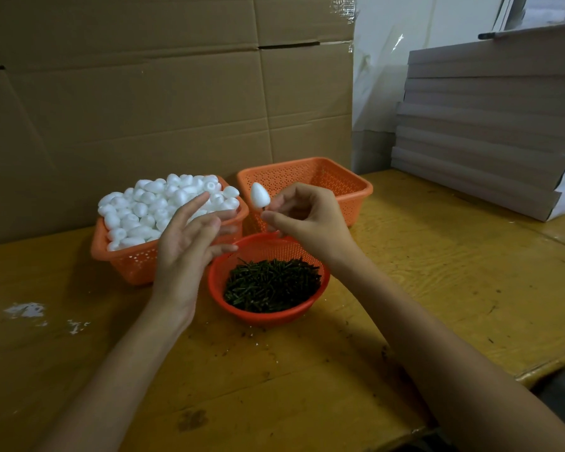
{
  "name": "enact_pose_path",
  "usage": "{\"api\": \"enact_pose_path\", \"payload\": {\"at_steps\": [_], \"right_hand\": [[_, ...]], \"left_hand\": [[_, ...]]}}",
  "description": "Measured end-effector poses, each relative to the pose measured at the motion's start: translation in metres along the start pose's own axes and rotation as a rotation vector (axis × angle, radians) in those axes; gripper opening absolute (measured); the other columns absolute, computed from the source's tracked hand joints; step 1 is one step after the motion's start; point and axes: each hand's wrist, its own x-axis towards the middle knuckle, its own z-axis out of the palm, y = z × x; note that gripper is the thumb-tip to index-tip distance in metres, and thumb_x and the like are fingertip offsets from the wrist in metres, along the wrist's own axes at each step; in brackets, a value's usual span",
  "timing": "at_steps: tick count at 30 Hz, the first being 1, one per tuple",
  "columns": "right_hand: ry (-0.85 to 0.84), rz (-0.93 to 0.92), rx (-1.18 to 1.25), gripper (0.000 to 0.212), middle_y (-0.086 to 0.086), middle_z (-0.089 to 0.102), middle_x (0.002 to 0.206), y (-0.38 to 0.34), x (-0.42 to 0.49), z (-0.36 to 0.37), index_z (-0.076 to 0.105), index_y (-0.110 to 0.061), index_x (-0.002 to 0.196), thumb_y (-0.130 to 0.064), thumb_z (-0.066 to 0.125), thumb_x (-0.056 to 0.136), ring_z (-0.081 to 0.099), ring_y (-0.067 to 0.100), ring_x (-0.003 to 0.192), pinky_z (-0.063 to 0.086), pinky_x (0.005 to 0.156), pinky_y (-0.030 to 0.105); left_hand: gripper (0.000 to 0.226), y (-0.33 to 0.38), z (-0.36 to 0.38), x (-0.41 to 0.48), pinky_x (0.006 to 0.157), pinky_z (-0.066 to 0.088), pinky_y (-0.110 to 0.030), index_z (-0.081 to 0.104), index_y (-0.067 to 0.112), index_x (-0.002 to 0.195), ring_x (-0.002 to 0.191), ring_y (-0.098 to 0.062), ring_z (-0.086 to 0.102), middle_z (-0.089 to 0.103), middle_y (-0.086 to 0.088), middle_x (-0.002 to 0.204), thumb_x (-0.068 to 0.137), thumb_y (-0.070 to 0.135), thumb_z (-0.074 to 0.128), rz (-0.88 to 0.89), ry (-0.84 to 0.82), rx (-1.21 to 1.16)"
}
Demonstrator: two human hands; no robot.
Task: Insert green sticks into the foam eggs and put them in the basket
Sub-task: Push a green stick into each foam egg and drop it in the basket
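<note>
Head: three orange baskets (304, 162) — right hand (307, 220) pinches one foam egg (260, 196), left hand (183, 252) spread.

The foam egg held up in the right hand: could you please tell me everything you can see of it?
The foam egg is plain white, matte and smooth, like moulded polystyrene, with no marks. It stands nearly upright in the air, narrow end up, in front of the right-side rectangular orange basket. The right hand pinches it at its broad lower end; whether a stick is there is too hidden to tell. Nothing else touches it.
</note>
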Motion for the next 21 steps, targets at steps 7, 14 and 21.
{"api": "enact_pose_path", "payload": {"at_steps": [7, 14, 21], "right_hand": [[0.001, 0.059, 0.119, 0.022, 0.025, 0.075, 0.082, -0.004, 0.004, -0.012, 0.066, 0.011, 0.097, -0.002, 0.081, 0.087, 0.073, 0.025, 0.069, 0.061, 0.065, 0.027], [-0.32, 0.061, 0.157, 0.014, 0.023, 0.075, 0.079, -0.004, -0.004, 0.005, 0.066, 0.001, 0.091, 0.004, 0.079, 0.087, 0.073, 0.024, 0.07, 0.058, 0.065, 0.023], [-0.362, 0.062, 0.148, 0.015, 0.015, 0.076, 0.077, -0.004, -0.005, 0.007, 0.066, -0.002, 0.09, 0.004, 0.08, 0.087, 0.074, 0.022, 0.072, 0.059, 0.066, 0.024]], "left_hand": [[0.037, -0.002, 0.003, -0.002, 0.083, 0.064, -0.032, 0.067, 0.014, 0.133, 0.109, -0.024, 0.075, 0.079, -0.007, 0.116, 0.097, 0.017, 0.069, -0.005, -0.004, 0.045], [0.041, -0.001, 0.004, -0.003, 0.093, 0.063, -0.036, 0.07, 0.015, 0.135, 0.124, -0.029, 0.071, 0.074, -0.01, 0.133, 0.094, 0.014, 0.07, 0.008, -0.095, -0.07], [0.026, -0.003, 0.002, -0.002, 0.087, 0.063, -0.033, 0.083, 0.026, 0.114, 0.122, -0.026, 0.072, 0.077, -0.006, 0.127, 0.091, 0.018, 0.074, 0.006, -0.08, -0.076]]}}
